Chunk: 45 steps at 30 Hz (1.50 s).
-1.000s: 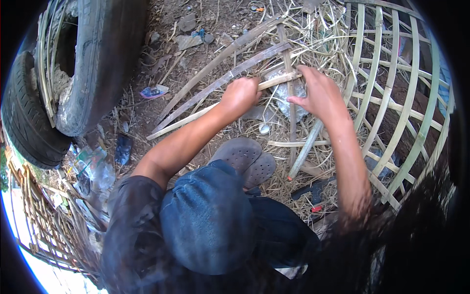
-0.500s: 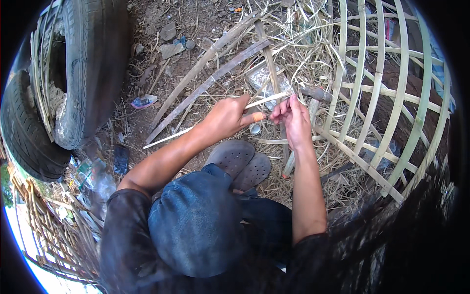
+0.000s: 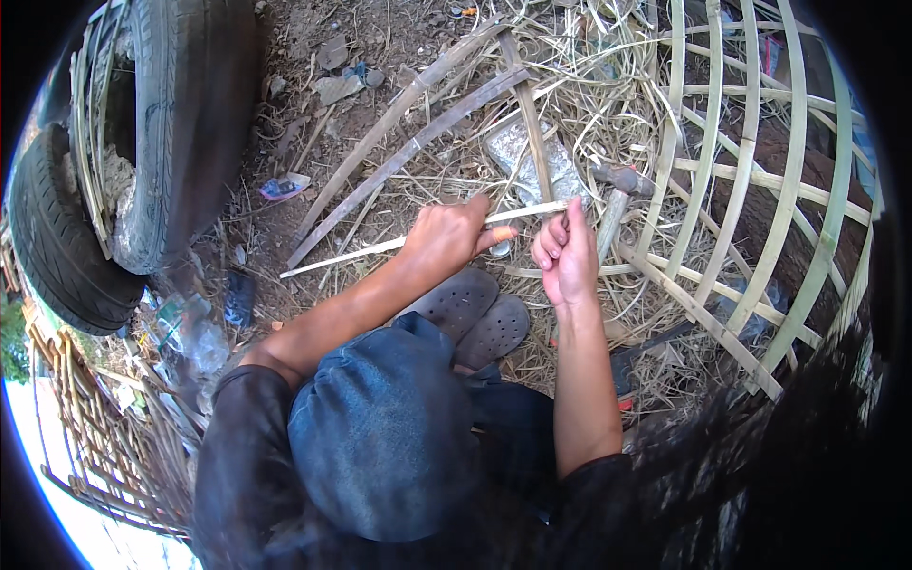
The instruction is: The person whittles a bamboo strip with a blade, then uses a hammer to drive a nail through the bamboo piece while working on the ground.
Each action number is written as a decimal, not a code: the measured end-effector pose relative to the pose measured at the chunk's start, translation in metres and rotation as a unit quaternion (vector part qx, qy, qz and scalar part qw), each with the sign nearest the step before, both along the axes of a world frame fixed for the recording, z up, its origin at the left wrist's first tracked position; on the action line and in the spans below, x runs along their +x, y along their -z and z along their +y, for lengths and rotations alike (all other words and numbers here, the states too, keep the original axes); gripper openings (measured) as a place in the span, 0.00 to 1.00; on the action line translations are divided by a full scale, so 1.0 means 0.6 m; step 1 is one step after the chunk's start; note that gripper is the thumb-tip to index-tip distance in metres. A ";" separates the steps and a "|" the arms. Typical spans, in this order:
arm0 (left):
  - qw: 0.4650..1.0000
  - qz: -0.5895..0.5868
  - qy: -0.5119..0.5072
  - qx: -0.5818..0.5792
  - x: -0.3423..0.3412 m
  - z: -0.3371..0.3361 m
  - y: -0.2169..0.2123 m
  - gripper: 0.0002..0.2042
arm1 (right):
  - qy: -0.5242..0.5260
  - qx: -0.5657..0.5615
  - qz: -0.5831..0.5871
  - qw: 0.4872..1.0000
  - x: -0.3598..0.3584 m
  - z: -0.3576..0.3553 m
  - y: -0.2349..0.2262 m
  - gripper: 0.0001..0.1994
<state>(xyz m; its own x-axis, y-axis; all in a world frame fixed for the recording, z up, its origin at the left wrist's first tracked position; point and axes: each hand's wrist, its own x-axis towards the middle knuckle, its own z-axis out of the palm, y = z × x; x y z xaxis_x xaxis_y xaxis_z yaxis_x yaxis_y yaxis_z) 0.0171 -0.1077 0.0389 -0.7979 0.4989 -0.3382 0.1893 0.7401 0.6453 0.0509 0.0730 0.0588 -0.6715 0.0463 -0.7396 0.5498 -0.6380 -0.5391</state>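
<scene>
A thin pale bamboo strip (image 3: 356, 255) slants across in front of me, its long tail reaching left past my forearm. My left hand (image 3: 445, 233) is closed round it, the thumb stretched out with an orange wrap on it. At the strip's right end, my right hand (image 3: 568, 252) pinches it between thumb and curled fingers. Just beyond the hands lies a rough grey stone block (image 3: 521, 157), with a flat wooden slat (image 3: 532, 128) across it. A hammer (image 3: 622, 179) rests close to the right hand, its pale handle pointing toward me.
An open lattice of woven bamboo strips (image 3: 746, 180) stands at the right. Loose shavings (image 3: 608, 104) cover the ground. Old tyres (image 3: 157, 133) stand at the left, above a stack of bamboo sticks (image 3: 95, 427). Grey clogs (image 3: 475, 313) are below the hands.
The right hand's fingers have curled in more tightly at the strip's end, and that end sits slightly lower. The left hand keeps its hold. The whole view has shifted a little.
</scene>
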 end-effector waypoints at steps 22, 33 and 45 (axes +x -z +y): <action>1.000 0.001 0.012 -0.012 0.023 0.016 0.021 0.25 | -0.117 0.271 -0.156 0.943 -0.011 0.004 -0.013 0.21; 0.967 -0.026 0.101 0.234 -0.042 -0.003 0.013 0.21 | -0.178 0.393 -0.005 0.902 -0.017 0.009 -0.044 0.23; 0.996 -0.070 0.024 0.054 0.023 -0.004 0.011 0.27 | -0.273 0.531 -0.035 0.801 -0.001 -0.014 -0.048 0.24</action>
